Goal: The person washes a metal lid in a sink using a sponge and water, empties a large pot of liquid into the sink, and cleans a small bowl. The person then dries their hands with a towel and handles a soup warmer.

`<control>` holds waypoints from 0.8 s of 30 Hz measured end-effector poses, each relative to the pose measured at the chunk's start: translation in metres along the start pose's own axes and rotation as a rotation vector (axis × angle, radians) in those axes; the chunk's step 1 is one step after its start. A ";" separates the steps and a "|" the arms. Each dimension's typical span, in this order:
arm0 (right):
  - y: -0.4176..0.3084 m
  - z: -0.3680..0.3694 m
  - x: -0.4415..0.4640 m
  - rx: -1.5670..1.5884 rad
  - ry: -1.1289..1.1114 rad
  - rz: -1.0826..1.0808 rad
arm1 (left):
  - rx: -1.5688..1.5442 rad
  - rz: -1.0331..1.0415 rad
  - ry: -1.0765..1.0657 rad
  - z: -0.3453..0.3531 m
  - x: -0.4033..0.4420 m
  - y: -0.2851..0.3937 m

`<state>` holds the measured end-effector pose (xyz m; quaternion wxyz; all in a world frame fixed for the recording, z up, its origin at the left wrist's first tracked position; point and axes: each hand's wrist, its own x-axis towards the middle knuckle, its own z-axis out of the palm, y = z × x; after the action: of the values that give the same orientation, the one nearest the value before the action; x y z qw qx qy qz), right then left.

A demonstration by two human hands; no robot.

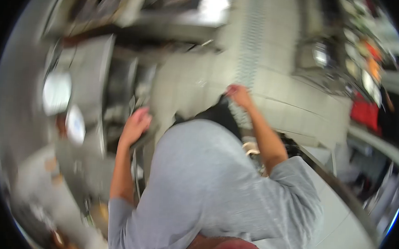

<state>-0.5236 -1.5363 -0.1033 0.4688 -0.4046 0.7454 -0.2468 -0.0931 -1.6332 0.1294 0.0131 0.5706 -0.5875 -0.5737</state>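
My left hand [136, 125] hangs out in front of my body, beside the metal counter's edge. Its fingers are loosely bent and a little apart, with nothing seen in them. My right hand [240, 96] is over the tiled floor, close to the dark cloth [225, 114] at my waist. The fingers of that hand are curled in, and no object shows in them. Motion blurs both hands. A grey T-shirt [206, 170] covers my body.
At left, a metal counter [92, 69] bears a white plate [57, 92] and a white oval dish [75, 125]. Cooking equipment [173, 15] stands ahead left. Tiled floor [274, 74] runs forward. Right are a metal unit [317, 63], a red item [365, 113] and a pale worktop [338, 222].
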 end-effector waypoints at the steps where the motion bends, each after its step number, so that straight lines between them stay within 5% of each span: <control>1: 0.008 -0.029 -0.022 -0.019 0.096 -0.017 | -0.024 0.043 -0.032 0.025 0.019 0.014; 10: 0.139 -0.251 -0.163 -0.034 0.616 0.196 | 0.112 0.359 -0.549 0.224 0.127 0.237; 16: 0.258 -0.324 -0.227 0.792 0.797 0.440 | 0.010 0.316 -0.753 0.287 0.220 0.361; 18: 0.347 -0.340 -0.239 0.298 0.842 0.728 | -0.202 0.228 -0.834 0.302 0.255 0.401; 20: 0.360 -0.358 -0.269 0.153 0.998 0.596 | 0.405 0.491 -0.464 0.322 0.307 0.424; 22: 0.425 -0.384 -0.278 0.548 1.211 0.697 | 1.035 0.779 -0.149 0.336 0.363 0.441; 24: 0.419 -0.433 -0.298 0.637 1.372 0.859 | 0.732 0.586 -0.311 0.356 0.407 0.461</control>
<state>-0.9988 -1.0620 -0.0777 0.0597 0.3003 0.8469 -0.4347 -0.7758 -1.8204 0.0651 -0.1151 0.2563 -0.8812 -0.3802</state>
